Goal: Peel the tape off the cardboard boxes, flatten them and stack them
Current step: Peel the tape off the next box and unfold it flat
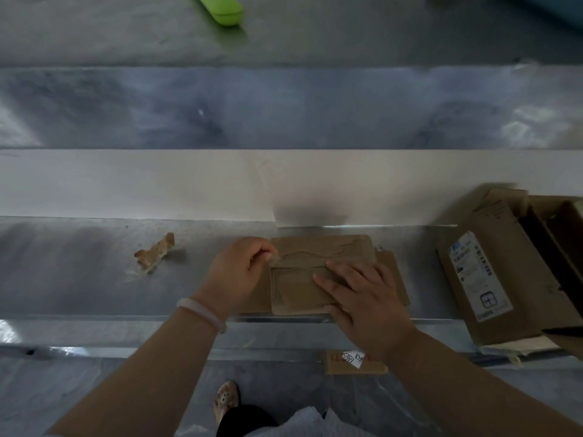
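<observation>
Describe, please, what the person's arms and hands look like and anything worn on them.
The left hand and right hand are ungloved, and both forearms are bare, no sleeves in view. A smooth, pale pinkish-white bangle circles the left wrist. No ring, watch or band shows on the right.

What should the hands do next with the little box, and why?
Probably pull leftward, peeling along the seam: the left hand pinches at that seam's end on the small brown cardboard box, while the right hand presses it flat.
</observation>
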Demonstrator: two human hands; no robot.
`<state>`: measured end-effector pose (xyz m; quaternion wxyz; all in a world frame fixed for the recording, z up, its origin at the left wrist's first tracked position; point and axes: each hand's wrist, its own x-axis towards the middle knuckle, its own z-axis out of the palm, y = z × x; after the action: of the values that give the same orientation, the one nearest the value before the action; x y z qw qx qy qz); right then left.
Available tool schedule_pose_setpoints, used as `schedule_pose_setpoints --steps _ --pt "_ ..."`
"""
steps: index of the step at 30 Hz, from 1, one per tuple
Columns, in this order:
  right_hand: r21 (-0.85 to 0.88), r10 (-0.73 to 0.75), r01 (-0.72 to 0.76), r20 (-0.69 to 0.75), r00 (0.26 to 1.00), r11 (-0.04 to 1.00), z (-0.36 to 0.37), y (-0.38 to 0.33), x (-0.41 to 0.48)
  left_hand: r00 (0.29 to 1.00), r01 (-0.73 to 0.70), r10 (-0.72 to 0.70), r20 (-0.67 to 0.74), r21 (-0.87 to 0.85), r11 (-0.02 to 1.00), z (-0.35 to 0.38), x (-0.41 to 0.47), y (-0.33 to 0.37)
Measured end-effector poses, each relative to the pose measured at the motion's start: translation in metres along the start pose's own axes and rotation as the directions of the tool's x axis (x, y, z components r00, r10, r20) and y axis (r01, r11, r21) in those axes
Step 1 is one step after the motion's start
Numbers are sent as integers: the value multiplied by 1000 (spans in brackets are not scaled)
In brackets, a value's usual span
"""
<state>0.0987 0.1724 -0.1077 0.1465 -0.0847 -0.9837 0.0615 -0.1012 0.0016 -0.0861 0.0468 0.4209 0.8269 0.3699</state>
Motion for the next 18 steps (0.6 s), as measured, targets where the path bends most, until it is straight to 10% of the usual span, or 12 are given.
schedule_pose_setpoints --steps 6,18 --pt "24 24 -25 35 999 999 1 0 0 968 195 -165 191 -151 969 -19 -5 -11" --pt "24 6 -6 17 1000 1000 2 1 0 999 -30 28 24 97 995 2 -7 -9"
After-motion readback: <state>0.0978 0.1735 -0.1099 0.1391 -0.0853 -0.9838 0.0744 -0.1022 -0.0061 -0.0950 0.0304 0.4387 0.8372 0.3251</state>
